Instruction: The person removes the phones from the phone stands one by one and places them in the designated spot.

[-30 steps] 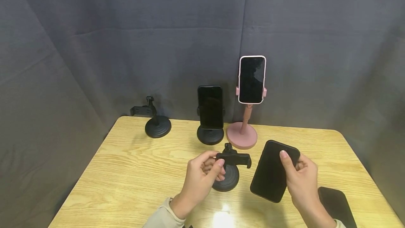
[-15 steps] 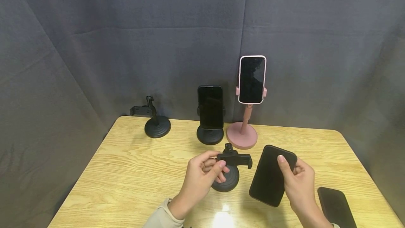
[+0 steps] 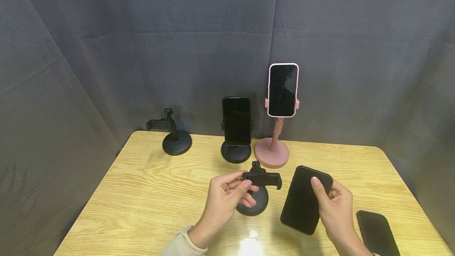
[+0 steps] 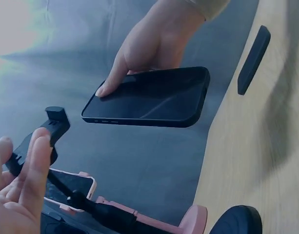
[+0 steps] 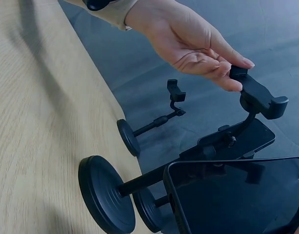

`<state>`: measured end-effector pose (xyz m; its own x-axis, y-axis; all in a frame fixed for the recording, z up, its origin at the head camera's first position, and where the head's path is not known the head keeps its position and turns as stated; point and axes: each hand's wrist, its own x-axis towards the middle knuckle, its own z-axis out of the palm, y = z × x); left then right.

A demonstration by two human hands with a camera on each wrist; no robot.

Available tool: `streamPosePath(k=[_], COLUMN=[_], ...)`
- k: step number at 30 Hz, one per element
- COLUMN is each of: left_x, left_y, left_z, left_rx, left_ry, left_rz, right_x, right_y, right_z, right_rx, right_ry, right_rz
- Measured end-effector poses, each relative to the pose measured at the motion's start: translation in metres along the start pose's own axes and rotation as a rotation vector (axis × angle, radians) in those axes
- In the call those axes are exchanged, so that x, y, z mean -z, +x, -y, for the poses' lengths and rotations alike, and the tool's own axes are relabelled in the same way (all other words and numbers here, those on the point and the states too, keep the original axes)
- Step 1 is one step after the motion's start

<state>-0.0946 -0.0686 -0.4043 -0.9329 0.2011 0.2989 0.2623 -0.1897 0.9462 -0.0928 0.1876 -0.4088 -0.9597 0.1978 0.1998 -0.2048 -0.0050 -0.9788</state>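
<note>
Grey fabric backdrop (image 3: 177,31) behind a light wood-grain table (image 3: 142,192). As landmark, a black phone stand with a round base (image 3: 261,200), topped by a black bracket-like clamp (image 3: 266,179) bearing no phone. Right of this stand, apart from it and held tilted in the air, a black rectangular phone (image 3: 302,202). Farther right of the stand, lying on the table, a second dark phone (image 3: 378,232). Behind the stand: well to its left, an unloaded black round-based holder (image 3: 177,144); just left, a black holder carrying an upright black phone (image 3: 236,121); just right, a pink round-based holder (image 3: 272,153) carrying a white-edged phone (image 3: 283,90).

Left hand (image 3: 225,196) partly curled at the stand, pinching the clamp's left end. Right hand (image 3: 335,206) gripping the tilted phone near its upper right corner, thumb on the screen.

Apparently at the readying step: clamp steadied, phone near but not yet seated. Next, probably calls for widening the clamp and squaring the phone to it.

Hard to make out: any spread of the clamp. Hidden: part of the stand's base, behind the left hand; right-hand fingertips, behind the phone. Cut off: the second phone in the head view, the tilted phone in the right wrist view.
</note>
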Motion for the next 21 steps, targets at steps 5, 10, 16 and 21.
streamPosePath(k=[5, 10, 16, 21], left_x=[0.000, 0.005, 0.011, 0.016], left_y=[-0.001, 0.001, 0.002, 0.001], left_z=[0.002, 0.004, 0.002, -0.001], left_rx=[-0.040, -0.088, -0.127, -0.138], left_ry=[0.000, -0.012, -0.019, -0.003], left_rz=[-0.056, -0.074, -0.092, -0.107], right_x=[0.001, 0.002, 0.003, 0.004], right_y=[0.000, 0.000, 0.002, 0.002], right_z=[-0.001, -0.001, -0.002, -0.002], right_rx=[-0.008, -0.006, 0.005, 0.006], right_ry=[0.005, -0.003, -0.016, -0.024], right_rz=[-0.002, -0.005, 0.002, 0.002])
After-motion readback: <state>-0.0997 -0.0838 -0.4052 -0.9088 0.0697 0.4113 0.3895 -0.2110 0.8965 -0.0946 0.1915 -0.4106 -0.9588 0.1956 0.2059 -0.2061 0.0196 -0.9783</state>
